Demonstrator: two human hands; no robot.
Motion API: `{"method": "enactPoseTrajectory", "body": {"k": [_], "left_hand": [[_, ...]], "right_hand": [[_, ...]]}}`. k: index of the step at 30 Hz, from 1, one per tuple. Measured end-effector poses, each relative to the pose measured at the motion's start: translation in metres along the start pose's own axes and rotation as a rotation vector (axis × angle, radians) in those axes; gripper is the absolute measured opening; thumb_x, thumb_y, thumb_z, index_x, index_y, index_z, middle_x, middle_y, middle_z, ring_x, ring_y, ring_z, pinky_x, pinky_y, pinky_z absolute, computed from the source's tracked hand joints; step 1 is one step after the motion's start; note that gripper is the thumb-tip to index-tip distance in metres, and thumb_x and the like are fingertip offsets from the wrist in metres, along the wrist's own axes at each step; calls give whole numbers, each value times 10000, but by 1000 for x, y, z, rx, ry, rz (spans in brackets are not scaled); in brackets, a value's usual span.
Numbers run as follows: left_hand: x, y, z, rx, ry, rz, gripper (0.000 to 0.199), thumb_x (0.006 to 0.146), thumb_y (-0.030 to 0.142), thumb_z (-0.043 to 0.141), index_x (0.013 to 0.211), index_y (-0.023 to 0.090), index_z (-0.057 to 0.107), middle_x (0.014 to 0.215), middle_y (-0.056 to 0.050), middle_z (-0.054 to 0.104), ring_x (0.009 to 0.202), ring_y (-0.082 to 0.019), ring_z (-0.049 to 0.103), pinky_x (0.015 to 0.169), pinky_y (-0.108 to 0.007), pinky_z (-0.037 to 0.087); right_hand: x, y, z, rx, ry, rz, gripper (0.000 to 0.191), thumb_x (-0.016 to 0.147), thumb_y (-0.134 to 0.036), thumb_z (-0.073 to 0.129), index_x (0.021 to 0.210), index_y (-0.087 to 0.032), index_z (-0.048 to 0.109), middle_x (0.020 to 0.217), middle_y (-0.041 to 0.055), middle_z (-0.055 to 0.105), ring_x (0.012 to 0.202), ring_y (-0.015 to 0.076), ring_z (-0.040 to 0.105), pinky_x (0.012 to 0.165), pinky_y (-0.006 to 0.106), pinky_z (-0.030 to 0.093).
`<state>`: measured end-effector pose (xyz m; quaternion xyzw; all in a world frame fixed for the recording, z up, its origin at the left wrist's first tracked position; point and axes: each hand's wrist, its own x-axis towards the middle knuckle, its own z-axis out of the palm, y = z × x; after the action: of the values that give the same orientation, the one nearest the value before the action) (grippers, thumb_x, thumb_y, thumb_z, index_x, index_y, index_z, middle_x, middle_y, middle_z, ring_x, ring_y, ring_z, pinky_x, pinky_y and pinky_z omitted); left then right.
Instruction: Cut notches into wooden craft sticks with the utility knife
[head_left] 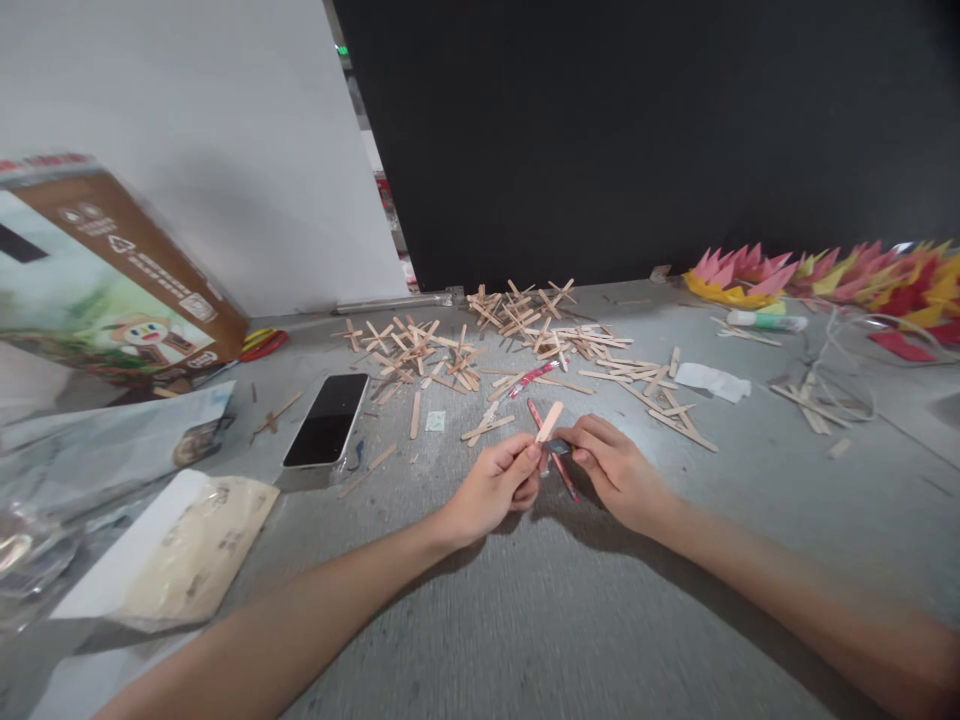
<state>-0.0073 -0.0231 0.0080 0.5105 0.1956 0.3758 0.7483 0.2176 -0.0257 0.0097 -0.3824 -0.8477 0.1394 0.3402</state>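
Observation:
My left hand [506, 475] pinches a wooden craft stick [550, 420] that points up and away from me. Close beside it, my right hand [611, 465] grips a small dark flat blade [556, 447], its tip against or very near the stick; its handle is hidden by my fingers. Beneath both hands a thin red-and-pink patterned strip [566, 478] lies slanted on the table; whether it touches a hand I cannot tell. Beyond my hands are a red wrapper-like strip [534, 377] and a heap of craft sticks [409, 350], many joined into crossed shapes.
A phone [327, 420], a paper packet [199, 550] and a brown printed bag [150, 270] stand or lie left. Red-yellow scissors handles [262, 343] poke out by the bag. At right are a glue stick [766, 320], white cord [814, 355] and pink-yellow paper crowns [739, 275]. A black panel [637, 140] closes the back.

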Motion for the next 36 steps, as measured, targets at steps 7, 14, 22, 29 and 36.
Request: {"method": "enactPoseTrajectory", "body": {"k": [7, 14, 22, 29, 36], "left_hand": [[1, 1, 0, 9, -10, -3, 337, 1064, 476, 529, 880, 195, 500, 580, 105, 302, 473, -57, 225, 452, -169, 184], [-1, 3, 2, 16, 4, 6, 338, 1065, 484, 521, 887, 197, 491, 558, 104, 343, 464, -57, 229, 451, -169, 187], [0, 6, 0, 3, -9, -28, 332, 1069, 489, 509, 904, 201, 491, 552, 109, 339, 455, -56, 213, 458, -175, 187], [0, 9, 0, -119, 73, -14, 338, 1067, 472, 526, 868, 208, 455, 583, 106, 331, 455, -53, 226, 461, -176, 185], [2, 12, 0, -156, 86, -92, 340, 1029, 424, 546, 788, 208, 441, 507, 110, 282, 447, -71, 188, 461, -205, 158]], "right_hand": [[2, -3, -1, -10, 13, -19, 339, 1118, -306, 356, 1350, -257, 598, 918, 57, 602, 870, 232, 578, 808, 391, 506], [0, -2, 0, 30, -14, 16, 330, 1122, -307, 355, 1355, -264, 586, 915, 47, 592, 889, 226, 592, 834, 385, 504], [0, -3, -1, 26, -7, 32, 330, 1118, -324, 364, 1338, -266, 602, 960, 62, 618, 927, 229, 629, 847, 377, 545], [4, 3, 0, -32, 98, 139, 302, 1116, -339, 374, 1221, -253, 644, 1023, 76, 680, 982, 247, 664, 871, 399, 544], [-3, 6, 1, 29, 290, 223, 285, 1115, -387, 373, 1257, -252, 580, 1121, 87, 686, 1006, 239, 673, 896, 397, 541]]}}
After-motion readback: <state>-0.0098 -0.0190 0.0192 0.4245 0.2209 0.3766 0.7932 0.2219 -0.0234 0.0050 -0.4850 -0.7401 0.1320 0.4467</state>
